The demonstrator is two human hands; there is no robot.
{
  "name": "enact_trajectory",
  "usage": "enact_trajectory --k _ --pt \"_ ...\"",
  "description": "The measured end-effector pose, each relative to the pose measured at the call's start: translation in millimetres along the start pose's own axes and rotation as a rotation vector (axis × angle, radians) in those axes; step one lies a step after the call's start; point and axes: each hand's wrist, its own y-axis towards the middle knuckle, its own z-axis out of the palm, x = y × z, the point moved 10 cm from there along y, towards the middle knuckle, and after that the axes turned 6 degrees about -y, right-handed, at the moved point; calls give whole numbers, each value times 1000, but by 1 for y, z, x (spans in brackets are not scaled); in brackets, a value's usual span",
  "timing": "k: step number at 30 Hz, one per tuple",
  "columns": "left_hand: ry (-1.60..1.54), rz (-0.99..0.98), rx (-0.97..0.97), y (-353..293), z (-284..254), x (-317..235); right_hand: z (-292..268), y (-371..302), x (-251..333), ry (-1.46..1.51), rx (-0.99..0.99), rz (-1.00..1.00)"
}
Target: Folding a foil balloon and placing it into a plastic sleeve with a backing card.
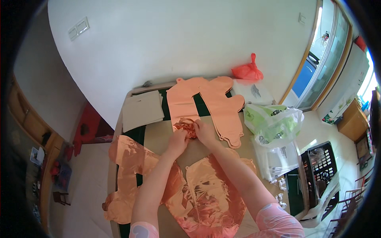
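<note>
My left hand (pixel 179 141) and my right hand (pixel 204 131) meet near the middle of the table, both closed on a gathered bunch of shiny rose-gold foil (pixel 186 126). The bunch looks like part of a flat foil balloon; my fingers partly hide it. Just beyond lies a stack of flat, uninflated rose-gold foil balloons (pixel 218 103) with rounded lobes. Nearer me, a large crinkled foil balloon (pixel 214 186) spreads between my forearms. Another flat foil balloon (pixel 133 158) lies to the left, partly under my left forearm.
Grey-brown cardboard sheets (pixel 142 111) are stacked at the table's back left. A red plastic bag (pixel 248 71) sits at the back right, above clear packs (pixel 252 92). A green-and-white bag (pixel 272 123) and clear plastic sleeves (pixel 278 160) line the right edge. A black crate (pixel 319 174) stands beyond.
</note>
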Motion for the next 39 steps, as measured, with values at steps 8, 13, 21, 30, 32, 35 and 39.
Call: enact_trajectory --k 8,13,21,30,32,35,39 --pt "-429 -208 -141 3 -1 43 -3 -1 4 -4 7 -66" --pt "-248 -172 -207 6 -17 31 -8 -8 19 -74 96 -103" --pt "-321 -107 -382 10 -42 2 0 -8 32 -192 62 -261" --pt "-83 -184 -238 8 -20 20 -16 9 -8 45 -129 51" --pt "-18 -215 -185 9 -21 26 -30 10 -23 390 -243 185" --pt "153 -157 -209 13 -42 -1 -44 15 -10 442 -205 134" --pt "249 245 -380 25 -59 -57 -55 20 -2 327 -176 18"
